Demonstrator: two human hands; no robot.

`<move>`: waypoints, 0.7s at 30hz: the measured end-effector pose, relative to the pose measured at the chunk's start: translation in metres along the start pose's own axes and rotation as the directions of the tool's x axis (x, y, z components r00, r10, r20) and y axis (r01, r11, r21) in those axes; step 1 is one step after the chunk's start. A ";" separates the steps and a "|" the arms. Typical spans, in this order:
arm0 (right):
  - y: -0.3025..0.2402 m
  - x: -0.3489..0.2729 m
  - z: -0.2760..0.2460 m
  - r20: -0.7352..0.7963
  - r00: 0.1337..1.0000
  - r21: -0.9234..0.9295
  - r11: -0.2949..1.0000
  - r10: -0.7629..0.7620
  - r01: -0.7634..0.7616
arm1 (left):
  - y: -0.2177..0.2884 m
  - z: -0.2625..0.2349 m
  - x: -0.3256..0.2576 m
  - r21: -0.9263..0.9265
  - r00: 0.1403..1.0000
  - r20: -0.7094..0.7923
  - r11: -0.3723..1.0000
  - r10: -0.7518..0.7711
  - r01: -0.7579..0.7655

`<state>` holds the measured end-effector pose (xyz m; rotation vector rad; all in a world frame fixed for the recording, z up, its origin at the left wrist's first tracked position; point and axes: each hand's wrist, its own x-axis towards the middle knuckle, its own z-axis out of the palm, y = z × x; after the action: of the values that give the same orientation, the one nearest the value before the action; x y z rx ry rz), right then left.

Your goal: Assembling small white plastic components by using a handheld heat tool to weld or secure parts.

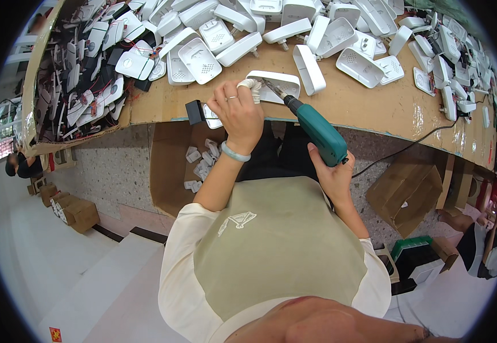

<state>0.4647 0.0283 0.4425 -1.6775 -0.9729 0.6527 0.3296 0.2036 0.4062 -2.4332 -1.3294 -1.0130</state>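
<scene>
My left hand [238, 108] rests on the cardboard-covered bench and steadies a white plastic housing [277, 84] with its taped fingertip. My right hand [329, 167] grips a teal electric screwdriver [317, 130], tilted so its bit touches the housing's near left end. A small black block with red wires [194, 112] lies by my left hand at the bench edge.
Many white plastic shells [328, 34] are heaped across the far bench. A pile of black-and-white parts with red wires [88, 74] fills the left side. An open carton with small white pieces [200, 163] sits under the bench. Cardboard boxes [408, 188] stand on the floor to the right.
</scene>
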 end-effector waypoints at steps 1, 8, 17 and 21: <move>0.000 0.000 0.000 0.001 1.000 0.009 1.000 0.001 -0.001 | 0.000 0.000 0.000 -0.009 1.000 0.000 1.000 0.002 -0.002; 0.001 0.001 0.000 -0.009 1.000 -0.005 1.000 -0.021 0.021 | 0.000 -0.001 0.000 -0.023 1.000 0.006 1.000 0.003 -0.003; 0.001 0.001 0.000 0.006 1.000 0.009 1.000 -0.020 0.020 | -0.001 0.001 -0.001 -0.016 1.000 0.004 1.000 0.008 -0.008; 0.001 0.000 0.000 0.004 1.000 -0.003 1.000 -0.013 0.013 | 0.000 0.000 0.000 -0.023 1.000 -0.001 1.000 0.011 -0.011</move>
<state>0.4653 0.0286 0.4411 -1.6716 -0.9871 0.6466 0.3298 0.2039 0.4061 -2.4535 -1.3104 -1.0318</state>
